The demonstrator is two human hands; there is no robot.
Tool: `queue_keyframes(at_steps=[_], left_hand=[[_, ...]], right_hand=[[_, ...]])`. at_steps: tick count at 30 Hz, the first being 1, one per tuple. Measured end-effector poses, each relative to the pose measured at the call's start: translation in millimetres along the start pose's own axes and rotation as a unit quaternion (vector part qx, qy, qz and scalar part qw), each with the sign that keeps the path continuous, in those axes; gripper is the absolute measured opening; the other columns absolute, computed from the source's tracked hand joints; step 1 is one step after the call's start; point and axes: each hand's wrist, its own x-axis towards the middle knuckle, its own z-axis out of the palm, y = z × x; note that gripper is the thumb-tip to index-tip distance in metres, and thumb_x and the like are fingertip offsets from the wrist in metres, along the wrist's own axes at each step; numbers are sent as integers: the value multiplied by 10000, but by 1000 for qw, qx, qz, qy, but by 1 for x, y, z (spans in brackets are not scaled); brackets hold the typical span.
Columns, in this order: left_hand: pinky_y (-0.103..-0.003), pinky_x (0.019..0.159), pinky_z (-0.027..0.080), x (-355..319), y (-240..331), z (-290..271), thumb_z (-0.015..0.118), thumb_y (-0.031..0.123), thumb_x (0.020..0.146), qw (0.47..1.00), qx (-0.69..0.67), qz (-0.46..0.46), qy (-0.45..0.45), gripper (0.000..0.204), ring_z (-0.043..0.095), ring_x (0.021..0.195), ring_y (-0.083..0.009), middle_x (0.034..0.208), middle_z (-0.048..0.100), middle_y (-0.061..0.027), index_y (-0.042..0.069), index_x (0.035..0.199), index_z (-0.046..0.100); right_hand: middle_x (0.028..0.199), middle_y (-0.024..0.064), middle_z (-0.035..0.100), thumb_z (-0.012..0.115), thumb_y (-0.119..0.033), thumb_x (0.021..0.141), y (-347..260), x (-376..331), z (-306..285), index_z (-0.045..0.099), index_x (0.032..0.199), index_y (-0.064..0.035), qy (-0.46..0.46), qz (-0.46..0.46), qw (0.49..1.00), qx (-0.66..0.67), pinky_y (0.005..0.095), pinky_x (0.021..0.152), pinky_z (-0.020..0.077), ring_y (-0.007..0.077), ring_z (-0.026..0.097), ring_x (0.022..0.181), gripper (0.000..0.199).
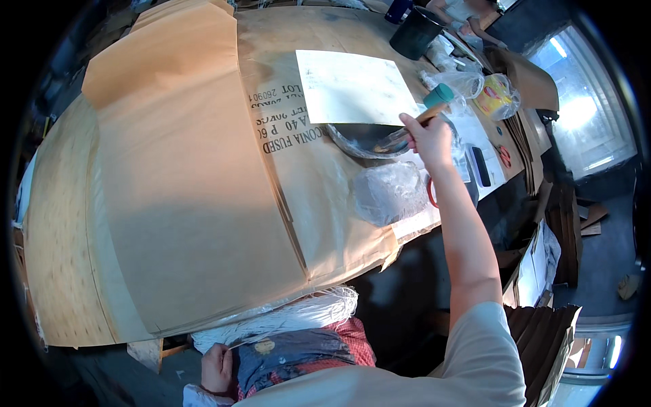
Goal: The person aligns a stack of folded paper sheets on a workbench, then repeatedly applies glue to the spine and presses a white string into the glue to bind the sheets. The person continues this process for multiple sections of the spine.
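Observation:
My right hand reaches out over the table and grips a brush with a wooden shaft and a teal end. The brush's bristles dip into a shallow dark bowl wrapped in clear plastic. A white sheet of paper lies just beyond the bowl. Near the picture's lower edge, my left hand holds a bundle of thin white strips against my lap.
Brown kraft paper covers the table. A plastic-wrapped grey lump sits near the bowl. Red-handled scissors, a black bucket, a yellow tape roll and plastic bags lie along the right side. Cardboard pieces stand on the floor.

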Motion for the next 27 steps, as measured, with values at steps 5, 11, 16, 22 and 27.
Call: queue_keyframes(at_steps=[5,11,16,22,27], left_hand=[[-434,550,449,-7,12,-17,574,71,841,994,1,-67,-81,53,583,639,-379,728,593,-182,22,822,584],[-408,563,451,-12,4,-45,596,65,725,951,272,143,41,59,571,666,-303,746,542,-105,72,783,604],[-329,546,441,-5,11,-68,596,47,644,886,340,236,210,96,533,657,-206,1008,631,-140,14,718,543],[-329,579,428,-9,-14,-87,694,106,633,908,336,159,192,221,528,714,-218,1290,532,-161,6,737,526],[-332,634,431,6,-26,-99,738,203,594,903,366,174,144,303,537,797,-206,1370,461,-164,20,745,549]], right_hand=[[678,224,649,694,-439,765,0,15,-2,649,720,90,29,-103,974,-198,400,664,525,371,659,675,533],[588,-69,485,641,-275,884,-68,-72,-6,634,722,-84,63,-61,990,108,234,469,289,51,404,504,251],[812,103,681,768,-179,771,-87,-263,34,665,991,30,-219,-312,902,203,280,595,479,155,615,675,320],[782,106,663,744,-36,735,-148,-325,131,669,952,-5,-338,-453,817,117,300,552,498,237,637,653,232],[738,96,642,744,-63,743,-166,-330,162,657,942,-25,-353,-485,794,102,312,518,482,244,603,599,221]])
